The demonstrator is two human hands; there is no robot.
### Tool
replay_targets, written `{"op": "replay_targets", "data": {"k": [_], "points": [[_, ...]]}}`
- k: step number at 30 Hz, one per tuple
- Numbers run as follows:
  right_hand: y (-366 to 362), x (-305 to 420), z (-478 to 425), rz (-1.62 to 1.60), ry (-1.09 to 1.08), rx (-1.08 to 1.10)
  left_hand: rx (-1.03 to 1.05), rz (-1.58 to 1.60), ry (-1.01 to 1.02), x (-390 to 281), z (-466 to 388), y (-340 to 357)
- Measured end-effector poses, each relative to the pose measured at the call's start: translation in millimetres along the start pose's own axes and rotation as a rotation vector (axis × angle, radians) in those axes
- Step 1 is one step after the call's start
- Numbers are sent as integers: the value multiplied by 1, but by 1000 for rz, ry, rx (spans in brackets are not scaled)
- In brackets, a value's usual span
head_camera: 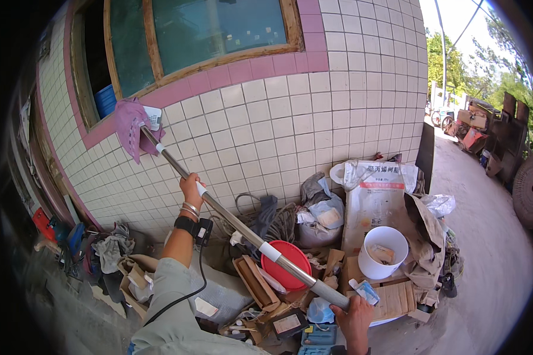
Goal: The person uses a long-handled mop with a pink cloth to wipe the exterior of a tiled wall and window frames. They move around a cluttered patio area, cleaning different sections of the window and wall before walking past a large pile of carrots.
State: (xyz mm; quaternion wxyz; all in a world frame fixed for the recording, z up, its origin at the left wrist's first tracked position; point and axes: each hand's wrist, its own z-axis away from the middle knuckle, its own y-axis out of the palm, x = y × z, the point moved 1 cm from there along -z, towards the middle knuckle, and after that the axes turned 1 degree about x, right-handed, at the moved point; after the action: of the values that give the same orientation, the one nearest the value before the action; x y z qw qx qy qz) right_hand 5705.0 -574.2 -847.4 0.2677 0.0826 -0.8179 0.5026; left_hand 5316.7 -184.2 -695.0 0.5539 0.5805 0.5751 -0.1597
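A long metal telescopic pole (235, 222) with white collars runs diagonally across the view. My left hand (191, 191) grips it around its upper middle, beside a white collar. At the lower end, my right hand (355, 317) is closed on the grey grip. A pink cloth (131, 126) is draped over the pole's head, with part of a white perforated plastic plate (153, 117) showing beside it. The cloth lies against the tiled wall (257, 115) just below the wooden window frame (182, 73). A bracelet and a black strapped device are on my left wrist.
Below the wall lie a red round lid (286, 266), a white bucket (383, 253), a printed woven sack (373, 191), cardboard boxes (393, 301) and coiled rope (280, 226). A black cable hangs from my left wrist. At the right, a paved path (479, 222) passes piled objects.
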Motion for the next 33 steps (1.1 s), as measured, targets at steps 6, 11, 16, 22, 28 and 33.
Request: {"op": "replay_targets", "data": {"k": [6, 11, 16, 22, 28, 33], "points": [[-9, -72, -16, 35, 17, -89, 28, 80, 13, 16, 51, 75], [-39, -132, -9, 123, 174, 49, 64, 96, -8, 47, 121, 162], [-62, -220, 14, 52, 403, 208, 117, 32, -72, 81, 203, 251], [-122, -295, 46, -73, 461, 61, 225, 140, -133, 127, 297, 357], [-152, -340, 66, -36, 621, 156, 316, 68, -144, 157, 373, 430], [-151, -394, 95, 74, 685, 360, 363, 1, -209, 177, 414, 457]]}}
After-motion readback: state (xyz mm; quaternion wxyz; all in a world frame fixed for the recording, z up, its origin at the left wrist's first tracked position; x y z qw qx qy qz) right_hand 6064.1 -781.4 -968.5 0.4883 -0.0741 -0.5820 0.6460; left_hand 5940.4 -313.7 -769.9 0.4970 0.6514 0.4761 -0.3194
